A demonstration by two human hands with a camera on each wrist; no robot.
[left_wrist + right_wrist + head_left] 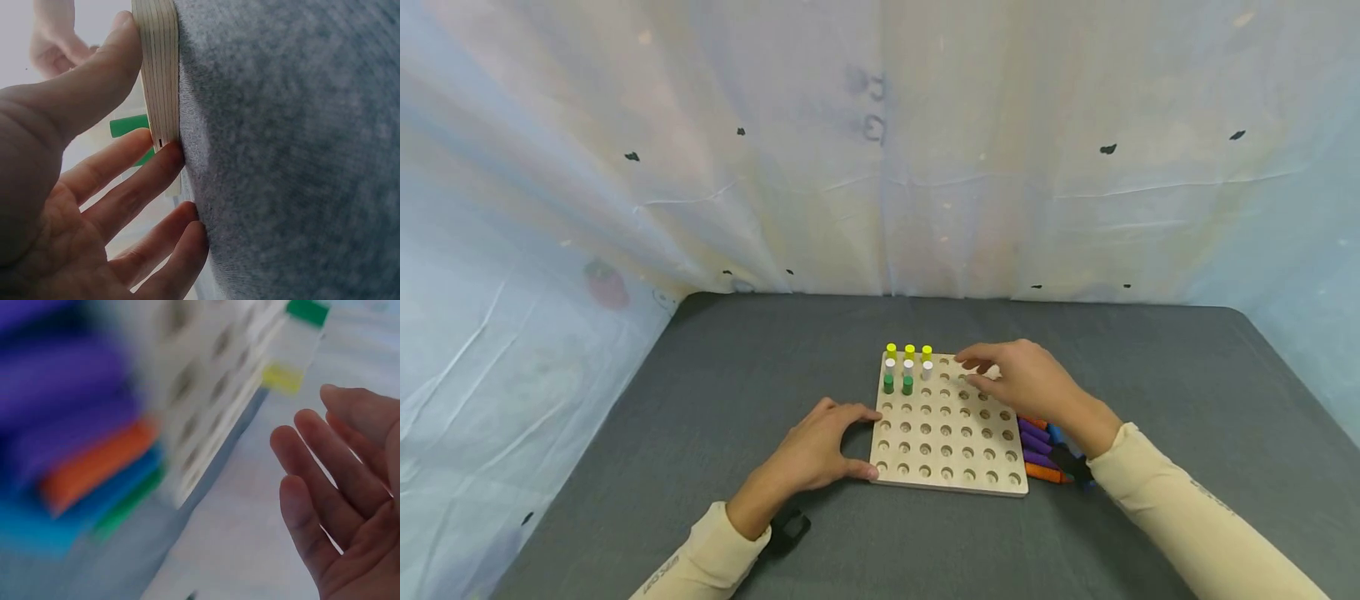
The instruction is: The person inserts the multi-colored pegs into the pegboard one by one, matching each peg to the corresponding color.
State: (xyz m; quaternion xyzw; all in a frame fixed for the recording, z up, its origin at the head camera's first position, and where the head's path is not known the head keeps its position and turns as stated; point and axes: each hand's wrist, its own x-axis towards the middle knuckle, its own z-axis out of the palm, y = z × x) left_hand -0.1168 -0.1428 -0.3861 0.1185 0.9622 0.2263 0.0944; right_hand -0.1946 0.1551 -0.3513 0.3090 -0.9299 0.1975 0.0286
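A pale wooden pegboard [936, 467] with rows of round holes lies on the table. In its far-left corner stand three yellow pegs [909, 351], three white pegs [908, 367] and two green pegs [907, 386]. My left hand [814, 446] touches the board's left edge with thumb and fingertips; in the left wrist view those fingers [134, 187] are nearly straight against the layered side. Over the board's far-right part hovers my right hand [1030, 379], its fingers loosely bent. The right wrist view shows that hand [350, 494] with nothing in its fingers.
Beside the board's right edge lies a heap of purple, orange, blue and green sticks [1037, 442], partly hidden under the right wrist. A dark grey cloth [760, 358] covers the table. Pale sheeting [962, 167] hangs behind and at the sides.
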